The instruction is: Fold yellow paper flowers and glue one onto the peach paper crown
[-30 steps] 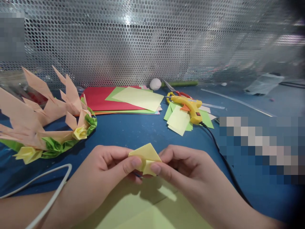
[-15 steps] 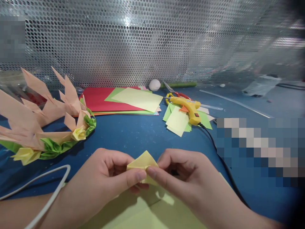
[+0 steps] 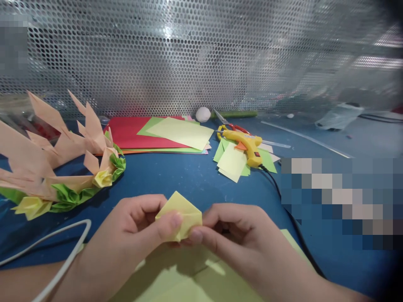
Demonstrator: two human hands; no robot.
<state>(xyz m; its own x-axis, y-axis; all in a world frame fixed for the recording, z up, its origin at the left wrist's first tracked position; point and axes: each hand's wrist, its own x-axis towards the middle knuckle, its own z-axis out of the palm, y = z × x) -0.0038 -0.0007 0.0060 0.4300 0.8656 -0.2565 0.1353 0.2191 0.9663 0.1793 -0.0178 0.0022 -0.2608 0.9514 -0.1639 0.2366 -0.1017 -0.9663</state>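
Note:
A small piece of folded yellow paper is held up in front of me, its point facing away and a crease running across it. My left hand grips it from the left, thumb lying on its face and fingers behind. At its lower right edge my right hand pinches it between thumb and bent forefinger. The other fingers of both hands are curled and partly hidden. Beneath the hands lies a larger sheet of pale yellow-green paper.
At left stands a folded-paper crown with peach points. A red paper stack lies behind. Right of it are a yellow glue gun, red-handled scissors and a white ball. A black cord and white cable flank my arms.
The folded paper has shifted left and turned, showing more of its face. My left thumb now lies across it, and my right thumb has slid from its middle to the lower right edge.

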